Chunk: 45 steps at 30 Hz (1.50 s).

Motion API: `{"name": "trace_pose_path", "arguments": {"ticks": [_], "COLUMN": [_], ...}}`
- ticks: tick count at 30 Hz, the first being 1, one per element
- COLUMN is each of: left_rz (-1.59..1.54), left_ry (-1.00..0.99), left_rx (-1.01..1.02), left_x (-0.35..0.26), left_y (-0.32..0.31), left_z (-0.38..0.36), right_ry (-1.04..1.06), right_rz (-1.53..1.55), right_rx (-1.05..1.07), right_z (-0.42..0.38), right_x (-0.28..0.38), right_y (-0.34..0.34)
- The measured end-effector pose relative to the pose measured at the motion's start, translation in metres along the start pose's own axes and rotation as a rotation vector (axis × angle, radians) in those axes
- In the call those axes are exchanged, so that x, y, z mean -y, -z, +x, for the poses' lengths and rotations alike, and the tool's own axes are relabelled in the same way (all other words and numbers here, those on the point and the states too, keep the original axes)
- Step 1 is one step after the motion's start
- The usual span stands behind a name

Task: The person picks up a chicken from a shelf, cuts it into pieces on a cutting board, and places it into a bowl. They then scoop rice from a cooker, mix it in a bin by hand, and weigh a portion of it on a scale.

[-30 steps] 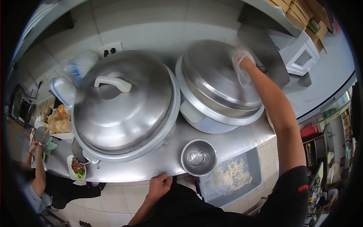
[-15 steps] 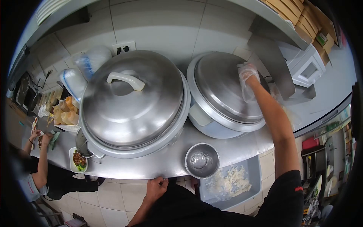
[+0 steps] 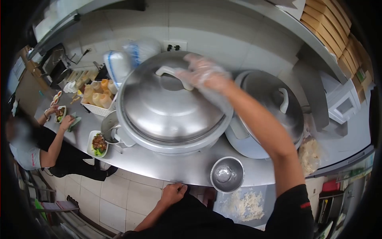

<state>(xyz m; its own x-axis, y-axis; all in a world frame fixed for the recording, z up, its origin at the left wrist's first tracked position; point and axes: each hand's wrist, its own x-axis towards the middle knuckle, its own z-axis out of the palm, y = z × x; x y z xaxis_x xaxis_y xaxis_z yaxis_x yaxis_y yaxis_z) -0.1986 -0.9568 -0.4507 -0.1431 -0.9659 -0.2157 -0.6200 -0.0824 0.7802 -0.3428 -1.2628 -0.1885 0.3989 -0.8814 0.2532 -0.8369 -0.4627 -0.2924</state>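
My right hand [image 3: 207,75], in a clear plastic glove, is at the white handle [image 3: 175,77] on the large metal lid [image 3: 169,115]. Its fingers look apart, with the thumb side touching or very near the handle. The lid sits on a large round pot [image 3: 171,149]. To its right stands a second, smaller cooker, whose metal lid [image 3: 294,119] is on, with its handle [image 3: 284,100] free. My left hand [image 3: 174,194] rests bare and curled at the counter's front edge; anything inside it is hidden. Nearby, a metal bowl [image 3: 227,174] holds something clear and shiny.
Below the counter is a grey tub [image 3: 268,195] with white rice-like food. A food dish [image 3: 90,149], a metal pot [image 3: 107,127] and a bottle basket [image 3: 94,110] stand left. A co-worker [image 3: 28,149] handles food at far left. Boxes [image 3: 324,26] sit upper right.
My right hand has left the smaller cooker's lid and moved left to the large lid's handle. The view has turned left. My left hand stays curled at the counter edge.
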Motion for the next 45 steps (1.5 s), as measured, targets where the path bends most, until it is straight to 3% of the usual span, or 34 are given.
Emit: {"name": "trace_pose_path", "arguments": {"ticks": [2, 6, 8, 10, 11, 12, 14, 15, 17, 21, 24, 27, 30, 32, 33, 34, 36, 37, 39, 40, 41, 42, 43, 45], "left_rz": [-0.018, -0.003, 0.0, 0.023, 0.008, -0.003, -0.019, -0.025, -0.02, -0.016, -0.063, -0.216, -0.364, -0.372, -0.336, -0.297, -0.315, -0.337, -0.319, -0.302, -0.289, -0.282, -0.215, -0.008], "left_ry": [-0.005, 0.116, 0.111, 0.115, 0.126, 0.131, 0.149, 0.148, 0.145, 0.124, 0.071, 0.039, 0.172, 0.24, 0.183, 0.125, 0.146, 0.151, 0.164, 0.15, 0.142, 0.166, 0.112, 0.018], "left_rx": [-0.053, -0.151, -0.214, -0.245, -0.234, -0.222, -0.203, -0.19, -0.151, -0.06, 0.001, 0.029, 0.208, 0.224, 0.186, 0.157, 0.16, 0.16, 0.14, 0.131, 0.04, 0.018, -0.123, -0.378], "left_x": [0.006, 0.013, 0.02, 0.03, 0.026, 0.023, 0.019, 0.017, 0.013, 0.004, 0.0, -0.003, -0.017, -0.026, -0.026, -0.024, -0.022, -0.02, -0.013, -0.011, -0.015, -0.018, -0.02, -0.01], "left_y": [0.001, 0.017, 0.019, 0.011, 0.013, 0.015, 0.014, 0.014, 0.011, 0.002, -0.013, -0.037, -0.048, -0.057, -0.064, -0.068, -0.067, -0.066, -0.056, -0.047, -0.036, -0.024, -0.01, 0.026], "left_z": [-0.006, -0.023, -0.028, -0.04, -0.043, -0.046, -0.051, -0.051, -0.052, -0.049, -0.035, -0.017, -0.001, 0.006, 0.008, 0.007, 0.001, -0.004, -0.016, -0.023, -0.03, -0.036, -0.042, -0.041], "right_ry": [-0.061, -0.038, 0.101, 0.337, 0.432, 0.521, 0.156, 0.148, -0.309, -0.538, -0.632, -0.689, -0.481, -0.628, -0.523, -0.596, -0.78, -0.774, -0.247, -0.418, -0.347, -0.41, -0.337, -0.443], "right_rz": [-0.067, 0.101, 0.225, -0.131, -0.469, -1.074, -0.738, -0.742, -0.165, -0.119, -0.211, -0.252, -0.651, -0.45, -0.768, -0.739, -0.249, -0.235, -1.064, -0.776, -0.969, -0.842, -0.793, -0.674], "right_rx": [0.312, 0.202, 0.114, -0.046, -0.058, -0.222, 0.0, 0.001, -0.095, -0.237, -0.116, -0.074, 0.202, 0.097, 0.254, 0.253, -0.053, -0.033, 0.172, 0.132, 0.28, 0.105, 0.08, 0.106], "right_z": [0.019, 0.044, 0.053, 0.084, 0.063, 0.068, 0.049, 0.039, 0.01, -0.035, -0.081, -0.109, -0.112, -0.104, -0.111, -0.106, -0.099, -0.107, -0.11, -0.097, -0.104, -0.093, -0.102, -0.113], "right_x": [0.04, 0.03, 0.01, -0.033, -0.023, -0.065, -0.078, -0.078, -0.088, -0.148, -0.135, -0.172, -0.184, -0.2, -0.185, -0.188, -0.234, -0.252, -0.282, -0.289, -0.247, -0.297, -0.287, -0.246], "right_y": [-0.008, -0.032, -0.018, -0.005, 0.036, 0.039, 0.083, 0.099, 0.123, 0.141, 0.155, 0.157, 0.147, 0.133, 0.131, 0.126, 0.115, 0.112, 0.1, 0.101, 0.109, 0.102, 0.104, 0.118]}}
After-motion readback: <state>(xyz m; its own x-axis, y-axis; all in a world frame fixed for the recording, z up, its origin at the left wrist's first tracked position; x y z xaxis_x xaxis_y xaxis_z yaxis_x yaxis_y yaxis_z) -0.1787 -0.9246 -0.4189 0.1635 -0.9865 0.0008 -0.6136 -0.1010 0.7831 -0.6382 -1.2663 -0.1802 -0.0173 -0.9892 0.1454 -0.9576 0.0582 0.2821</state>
